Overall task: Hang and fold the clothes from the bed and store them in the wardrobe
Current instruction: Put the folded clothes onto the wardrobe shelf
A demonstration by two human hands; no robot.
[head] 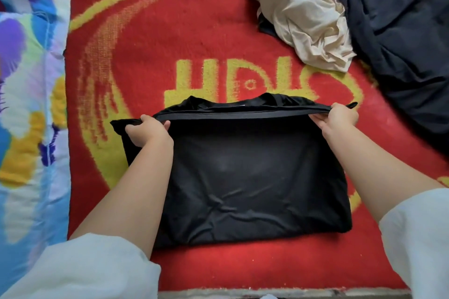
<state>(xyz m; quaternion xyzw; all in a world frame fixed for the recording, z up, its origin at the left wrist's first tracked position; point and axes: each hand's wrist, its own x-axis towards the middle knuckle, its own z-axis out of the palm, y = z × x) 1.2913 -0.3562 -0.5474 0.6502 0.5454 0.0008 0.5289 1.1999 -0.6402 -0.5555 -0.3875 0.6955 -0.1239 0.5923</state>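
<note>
A black garment (252, 177) lies partly folded on the red blanket (170, 56) that covers the bed. My left hand (148, 130) grips its far left corner. My right hand (339, 116) grips the far right corner. Between the two hands the far edge of the cloth is pulled taut and raised a little above the rest of the garment. The near part lies flat as a rough rectangle. The wardrobe is not in view.
A crumpled cream garment (298, 14) lies at the back right, against a dark navy heap of cloth (401, 31). A flowered quilt (29, 104) runs along the left side. The bed's near edge (267, 294) is at the bottom.
</note>
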